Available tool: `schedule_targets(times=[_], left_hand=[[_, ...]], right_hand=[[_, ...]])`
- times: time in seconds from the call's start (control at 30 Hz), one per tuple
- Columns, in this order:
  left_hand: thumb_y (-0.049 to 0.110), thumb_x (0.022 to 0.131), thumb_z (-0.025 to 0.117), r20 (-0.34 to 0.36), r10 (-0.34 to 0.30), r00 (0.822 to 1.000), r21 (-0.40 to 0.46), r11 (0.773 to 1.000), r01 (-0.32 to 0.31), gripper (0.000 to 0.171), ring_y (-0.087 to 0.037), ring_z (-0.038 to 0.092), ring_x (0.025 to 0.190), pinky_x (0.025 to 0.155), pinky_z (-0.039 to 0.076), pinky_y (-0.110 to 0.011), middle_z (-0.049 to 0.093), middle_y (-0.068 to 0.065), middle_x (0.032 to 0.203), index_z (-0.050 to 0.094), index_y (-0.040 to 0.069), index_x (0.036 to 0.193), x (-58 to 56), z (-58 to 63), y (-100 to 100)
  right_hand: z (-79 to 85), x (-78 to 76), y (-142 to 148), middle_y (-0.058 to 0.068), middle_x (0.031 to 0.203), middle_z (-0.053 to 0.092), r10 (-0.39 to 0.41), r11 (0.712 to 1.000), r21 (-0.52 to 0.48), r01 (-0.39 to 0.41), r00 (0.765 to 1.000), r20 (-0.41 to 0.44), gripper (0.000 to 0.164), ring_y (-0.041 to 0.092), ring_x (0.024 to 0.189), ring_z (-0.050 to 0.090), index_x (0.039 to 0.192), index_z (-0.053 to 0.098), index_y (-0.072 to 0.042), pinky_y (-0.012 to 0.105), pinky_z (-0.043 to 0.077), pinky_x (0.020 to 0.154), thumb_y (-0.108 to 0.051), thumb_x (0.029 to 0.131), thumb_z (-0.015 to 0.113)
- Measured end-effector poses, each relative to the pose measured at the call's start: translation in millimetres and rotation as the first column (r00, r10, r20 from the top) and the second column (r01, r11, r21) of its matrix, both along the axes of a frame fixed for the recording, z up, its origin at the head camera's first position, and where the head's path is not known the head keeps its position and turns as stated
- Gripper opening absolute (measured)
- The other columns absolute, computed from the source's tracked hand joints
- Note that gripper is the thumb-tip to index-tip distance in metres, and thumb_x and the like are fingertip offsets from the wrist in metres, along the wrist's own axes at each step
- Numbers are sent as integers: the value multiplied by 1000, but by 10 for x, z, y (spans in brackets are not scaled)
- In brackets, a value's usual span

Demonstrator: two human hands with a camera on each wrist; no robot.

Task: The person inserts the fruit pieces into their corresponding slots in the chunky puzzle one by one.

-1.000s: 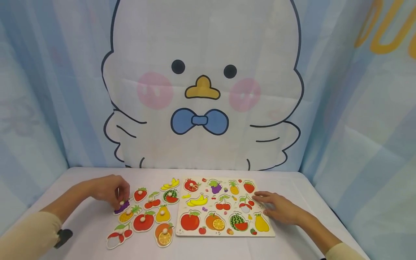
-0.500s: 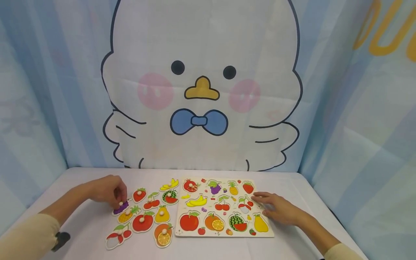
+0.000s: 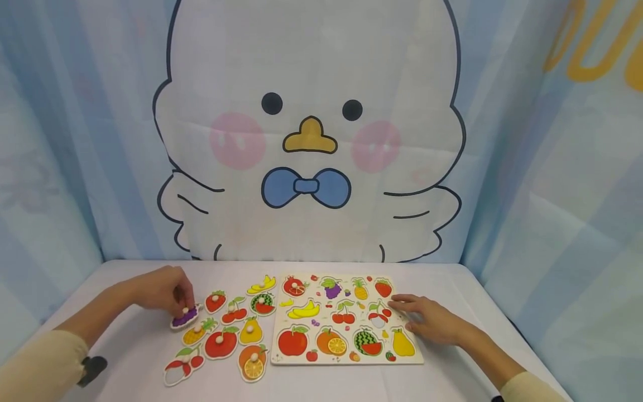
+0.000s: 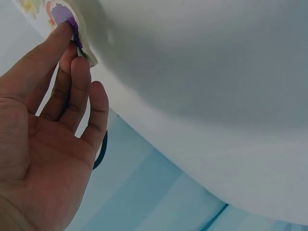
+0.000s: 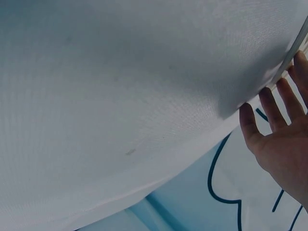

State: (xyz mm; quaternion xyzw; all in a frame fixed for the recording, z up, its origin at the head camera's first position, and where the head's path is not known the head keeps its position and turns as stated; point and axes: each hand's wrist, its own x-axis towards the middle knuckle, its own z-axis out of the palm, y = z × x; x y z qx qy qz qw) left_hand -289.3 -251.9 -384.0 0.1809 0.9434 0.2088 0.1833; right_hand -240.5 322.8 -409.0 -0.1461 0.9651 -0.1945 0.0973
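Note:
At the left of the table, my left hand [image 3: 162, 292] grips a purple grape puzzle piece [image 3: 185, 318] between thumb and fingers. The piece [image 4: 60, 13] shows tilted beyond the thumb in the left wrist view. My right hand [image 3: 434, 319] lies at the right edge of the white fruit puzzle board [image 3: 321, 328], its extended fingers touching the rim. In the right wrist view the fingers of that hand [image 5: 284, 139] reach along the board's edge. A pineapple piece [image 3: 197, 333] and a strawberry piece [image 3: 215, 302] lie closest to the left hand.
Between left hand and board lie several knobbed pieces: a red apple [image 3: 221, 343], a pear [image 3: 250, 331], an orange [image 3: 253, 363], a watermelon [image 3: 263, 305], bananas [image 3: 261, 285], cherries [image 3: 234, 311] and a red-and-white fruit piece [image 3: 184, 365]. A printed curtain [image 3: 311, 234] hangs behind the table.
The grape piece, in my left hand, has shifted slightly left and turned, its leaf end now pointing right. My right hand stays at the board's edge.

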Motion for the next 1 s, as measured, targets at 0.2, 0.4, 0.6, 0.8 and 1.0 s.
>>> schedule_targets(times=[0.2,0.4,0.6,0.8,1.0], left_hand=[[12,72,83,2,-23,1000,28,999,23,15,-18,58,69,64,53,-27,63,2,74,70,18,77,-52,57,32],[11,71,83,-19,-26,999,47,999,27,16,-18,58,69,65,53,-27,64,2,75,71,19,77,-115,100,154],[11,72,83,-32,-40,999,51,998,42,15,-18,59,69,65,54,-28,64,3,74,72,20,75,-167,138,316],[13,73,82,-40,-67,997,36,997,68,14,-16,59,69,67,54,-27,65,4,75,71,20,75,-210,180,486],[14,74,82,-57,-104,993,32,994,106,13,-15,60,70,66,54,-25,65,6,75,72,21,75,-260,181,621]], right_hand=[[12,5,4,0,147,44,-5,1000,-12,5,1000,5,53,37,132,39,135,56,-22,64,30,103,-13,85,70],[13,3,33,2,148,42,29,999,-25,-29,1000,-5,52,38,133,38,136,55,-20,65,29,103,-12,87,69],[8,9,20,0,147,44,-6,1000,-31,6,1000,8,52,37,133,38,135,56,-22,65,29,103,-12,86,70],[-3,0,33,2,146,44,19,999,-32,-19,1000,-4,53,37,133,38,136,55,-21,64,30,103,-13,86,70],[-21,-7,24,1,146,44,16,999,-45,-16,1000,7,53,37,134,37,136,55,-21,64,29,104,-13,85,70]])
